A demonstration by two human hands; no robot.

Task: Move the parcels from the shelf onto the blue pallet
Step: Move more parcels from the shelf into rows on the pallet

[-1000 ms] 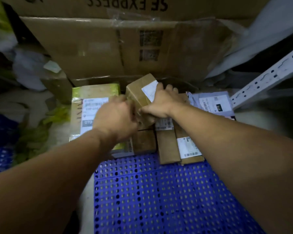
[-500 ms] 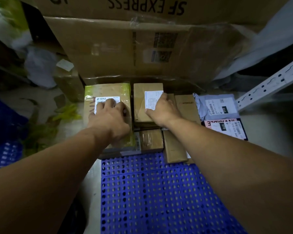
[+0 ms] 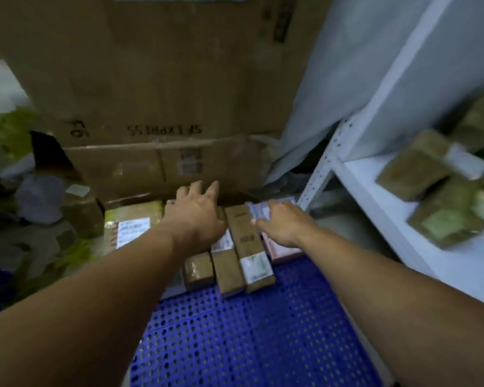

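Parcels [image 3: 414, 174], small taped cartons on the white shelf [image 3: 403, 233] beside the part-filled blue pallet [image 3: 263, 331]: probably light, rigid, best gripped across the narrow sides; left hand [image 3: 199, 216] and right hand [image 3: 282, 224] spread, empty.

Dim light; stacked cardboard cartons [image 3: 157, 79] behind; grey sheet [image 3: 347, 68], white shelf [image 3: 403, 216] right.

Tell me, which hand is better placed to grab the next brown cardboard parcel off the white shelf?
Right, probably: the right hand is open, holds nothing, and lies nearest the white metal shelf where brown cardboard parcels wait. The left hand, also open, sits farther off.
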